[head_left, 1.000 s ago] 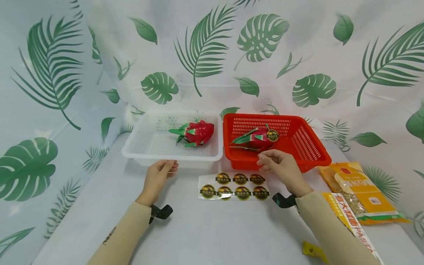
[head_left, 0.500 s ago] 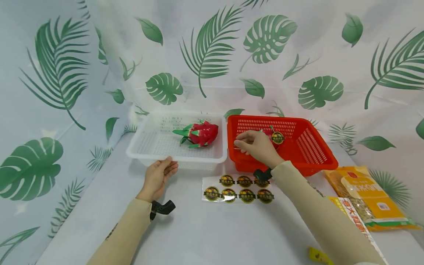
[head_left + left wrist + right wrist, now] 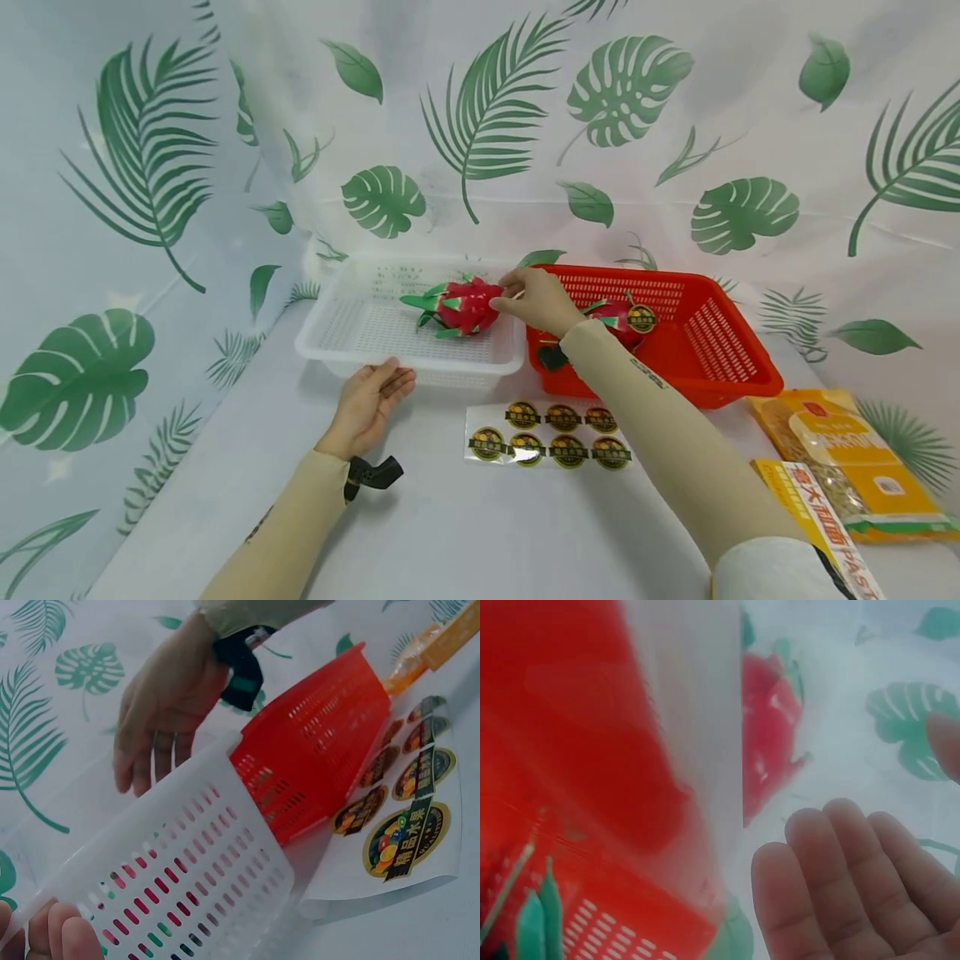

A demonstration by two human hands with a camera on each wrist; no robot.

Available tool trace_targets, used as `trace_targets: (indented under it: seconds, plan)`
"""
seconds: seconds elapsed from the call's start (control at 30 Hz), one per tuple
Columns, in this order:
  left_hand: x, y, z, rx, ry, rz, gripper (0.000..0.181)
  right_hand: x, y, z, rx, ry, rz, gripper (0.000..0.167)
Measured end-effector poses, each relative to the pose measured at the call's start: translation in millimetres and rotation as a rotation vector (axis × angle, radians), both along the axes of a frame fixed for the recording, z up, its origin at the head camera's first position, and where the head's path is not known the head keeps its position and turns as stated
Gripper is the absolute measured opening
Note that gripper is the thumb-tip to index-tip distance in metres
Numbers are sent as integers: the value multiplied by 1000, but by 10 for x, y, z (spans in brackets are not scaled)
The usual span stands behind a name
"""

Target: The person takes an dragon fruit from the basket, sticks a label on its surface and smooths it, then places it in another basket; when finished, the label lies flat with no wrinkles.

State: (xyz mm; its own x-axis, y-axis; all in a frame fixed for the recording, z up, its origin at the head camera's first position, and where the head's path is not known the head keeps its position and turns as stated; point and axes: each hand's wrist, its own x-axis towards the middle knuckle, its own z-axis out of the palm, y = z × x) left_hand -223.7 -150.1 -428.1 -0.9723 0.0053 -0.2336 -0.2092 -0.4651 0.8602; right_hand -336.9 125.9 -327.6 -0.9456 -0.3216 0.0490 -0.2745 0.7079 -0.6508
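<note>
A pink dragon fruit (image 3: 467,306) with green leaf tips lies in the white plastic basket (image 3: 420,365). My left hand (image 3: 366,408) holds this basket's front rim, thumb above and fingertips (image 3: 78,939) beneath. Over the right end of the white basket, beside the fruit, is my right hand (image 3: 540,302). Its fingers are extended with the thumb apart, and nothing is between them in the right wrist view. A second dragon fruit (image 3: 618,323) with a round black and gold sticker (image 3: 642,319) lies in the red basket (image 3: 723,333), partly hidden by my right forearm.
A clear sheet of round stickers (image 3: 546,437) lies on the table in front of the baskets. On the right are an orange food bag (image 3: 855,467) and a yellow pasta packet (image 3: 817,512). A leaf-patterned cloth (image 3: 517,225) stands behind.
My right hand has moved left from the red basket's front edge, across that basket, to the dragon fruit in the white one. My left hand has stayed at the white basket's rim.
</note>
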Motion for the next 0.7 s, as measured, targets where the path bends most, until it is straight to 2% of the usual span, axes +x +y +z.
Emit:
trace_targets:
  seconds: [0.13,0.33,0.47,0.57,0.7]
  plan:
    - [-15,3,-26,9,11,-3,16,-156,-113,-11,35,-37,-25,53]
    - [-11,15,-40,15,19,5,13,-358,-296,-56,98,-94,-21,64]
    - [-10,17,-48,12,18,9,13,-477,-433,-83,176,-135,-30,72]
    - [-18,14,-58,17,15,8,14,-563,-543,-118,270,-115,-15,74]
    - [-35,-5,-65,15,17,5,17,-651,-696,-166,395,-32,13,61]
